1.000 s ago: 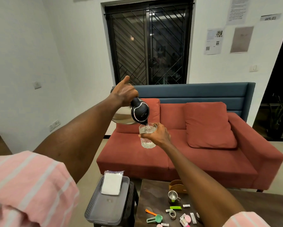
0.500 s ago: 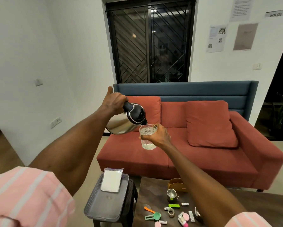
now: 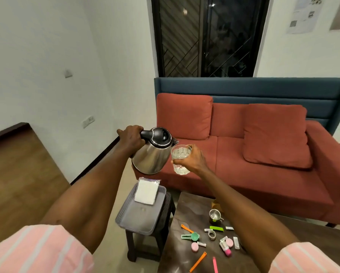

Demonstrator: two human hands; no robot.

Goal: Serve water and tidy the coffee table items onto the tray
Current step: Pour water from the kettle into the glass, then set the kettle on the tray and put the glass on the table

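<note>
Head view is showing the left hand (image 3: pixel 131 137) gripping the black handle of the steel kettle (image 3: pixel 155 152), fingers wrapped around it, while the right hand (image 3: pixel 194 159) is wrapping its fingers around the glass (image 3: pixel 181 159) from its far side. Both are being held in the air above the grey tray (image 3: pixel 137 219), with the kettle's spout just beside the glass rim. The kettle is sitting nearly upright, and I cannot tell whether any water is running; the glass is looking largely full.

The pour appears to be at or near its end. To finish it well, the kettle should be brought fully level before it is drawn away, so that a last drip is not falling toward the tray or the coffee table (image 3: pixel 186 205). The glass should be kept upright and lowered slowly, since a full glass will slop easily.

The tray is resting on a dark stool (image 3: pixel 163 223), just beside the coffee table, and 1 white packet (image 3: pixel 146 191) is lying at its far end. The small items (image 3: pixel 210 236), among them clips, tubes, a pink lid and a metal cup (image 3: pixel 214 214), are lying scattered on the table to the right of the tray, not yet tidied.
</note>
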